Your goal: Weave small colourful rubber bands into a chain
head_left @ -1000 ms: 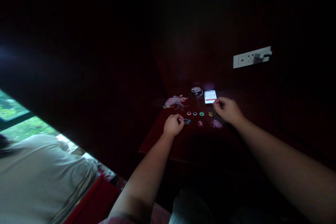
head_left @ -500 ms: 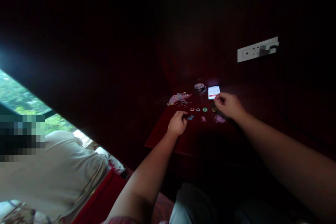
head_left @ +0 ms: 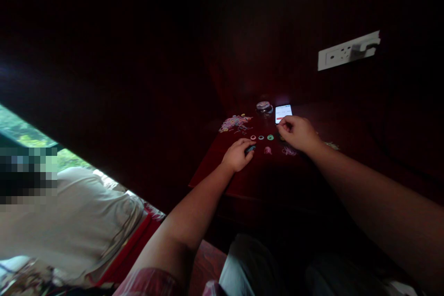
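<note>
My left hand (head_left: 237,155) rests low on the table with its fingers stretched and thumb apart, partly covering a small pile of blue elastic bands (head_left: 251,148). My right hand (head_left: 300,133) is closed in a pinch just below the lit phone (head_left: 283,113); anything between its fingertips is too small to make out. Between the hands lie a pink ring (head_left: 253,137), a dark-centred ring (head_left: 261,138) and a green ring (head_left: 270,137). A yellowish ring under the right hand is mostly hidden. Nearer me are a small pink pile (head_left: 268,150) and a purple pile (head_left: 289,151) of bands.
A mixed heap of coloured bands (head_left: 235,123) lies at the table's back left. Behind stands a round lidded jar (head_left: 264,107). Pale bands (head_left: 332,146) lie beyond my right wrist. A socket strip (head_left: 348,51) is on the wall. Another person (head_left: 86,222) sits at left.
My left hand has moved right, over the blue bands. My right hand has shifted slightly left, still pinched, and covers more of the yellowish ring. The camera view has tilted a little.
</note>
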### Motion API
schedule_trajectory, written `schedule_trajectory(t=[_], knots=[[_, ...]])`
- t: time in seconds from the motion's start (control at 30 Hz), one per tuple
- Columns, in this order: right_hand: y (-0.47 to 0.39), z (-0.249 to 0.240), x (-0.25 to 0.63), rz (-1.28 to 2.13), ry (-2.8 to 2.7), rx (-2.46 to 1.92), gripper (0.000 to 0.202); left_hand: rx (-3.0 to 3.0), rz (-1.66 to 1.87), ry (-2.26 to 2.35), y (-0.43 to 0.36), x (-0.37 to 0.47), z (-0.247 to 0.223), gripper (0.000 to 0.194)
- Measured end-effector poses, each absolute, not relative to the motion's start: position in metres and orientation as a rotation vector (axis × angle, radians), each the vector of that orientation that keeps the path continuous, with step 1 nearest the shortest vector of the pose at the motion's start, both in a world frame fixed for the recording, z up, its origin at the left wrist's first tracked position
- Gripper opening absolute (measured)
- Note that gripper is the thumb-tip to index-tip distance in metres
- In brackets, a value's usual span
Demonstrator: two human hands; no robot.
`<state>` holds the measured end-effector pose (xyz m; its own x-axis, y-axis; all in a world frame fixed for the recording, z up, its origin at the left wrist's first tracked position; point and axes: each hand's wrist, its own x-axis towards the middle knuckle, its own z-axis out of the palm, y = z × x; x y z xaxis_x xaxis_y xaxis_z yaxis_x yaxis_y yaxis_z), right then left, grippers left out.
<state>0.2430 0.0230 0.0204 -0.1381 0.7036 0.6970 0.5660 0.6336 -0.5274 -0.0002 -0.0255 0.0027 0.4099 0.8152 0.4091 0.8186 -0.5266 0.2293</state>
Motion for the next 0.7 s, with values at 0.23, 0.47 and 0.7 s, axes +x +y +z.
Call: schedule_trajectory(t=[0.23,0.47,0.7], knots=[[0.019,0.023,0.242,0.172,-1.821,-1.017,0.013,-2.657,-0.729,-1.537,-0.022,-0.002,0.001,0.026],[0.019,0.023,0.243,0.167,-1.842,-1.025,0.015,-2.435,-1.023,-1.842,-0.007,-0.009,-0.007,0.027],[0.023,0.020,0.243,0.169,-1.874,-1.024,0.015,-2.292,-0.992,-1.987,0.036,-0.023,-0.016,0.035]])
